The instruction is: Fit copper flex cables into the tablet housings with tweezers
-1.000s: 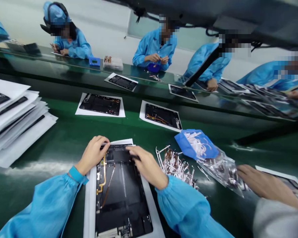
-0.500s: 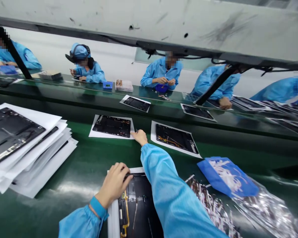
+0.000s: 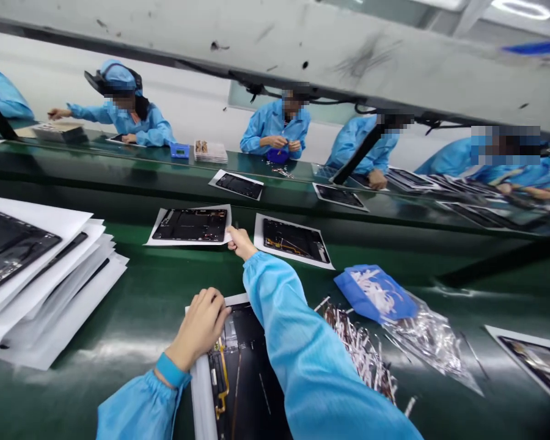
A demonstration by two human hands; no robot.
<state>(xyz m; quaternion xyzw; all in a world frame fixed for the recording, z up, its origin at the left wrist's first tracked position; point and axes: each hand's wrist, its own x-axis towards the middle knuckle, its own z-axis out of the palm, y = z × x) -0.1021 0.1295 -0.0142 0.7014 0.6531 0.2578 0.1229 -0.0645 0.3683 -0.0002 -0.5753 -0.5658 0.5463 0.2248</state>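
The right hand (image 3: 241, 243) pinches the right edge of a white sheet (image 3: 156, 223) in its fingers; the tablet housing (image 3: 190, 225) on it lies just left of them. The left hand (image 3: 201, 324) lies, fingers together, over the upper left edge of a nearer tablet housing (image 3: 250, 379); whether they grip cannot be told. Left of them, a paper stack (image 3: 80, 293) stands on the table (image 3: 165, 275).

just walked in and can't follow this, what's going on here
At a glossy green table, a person's right hand has its grip on the right edge of a thin white sheet beneath a flat black rectangular panel. The left hand lies over the upper left corner of a nearer black panel with a gold-coloured strip. Other people in blue clothing are on the far side.
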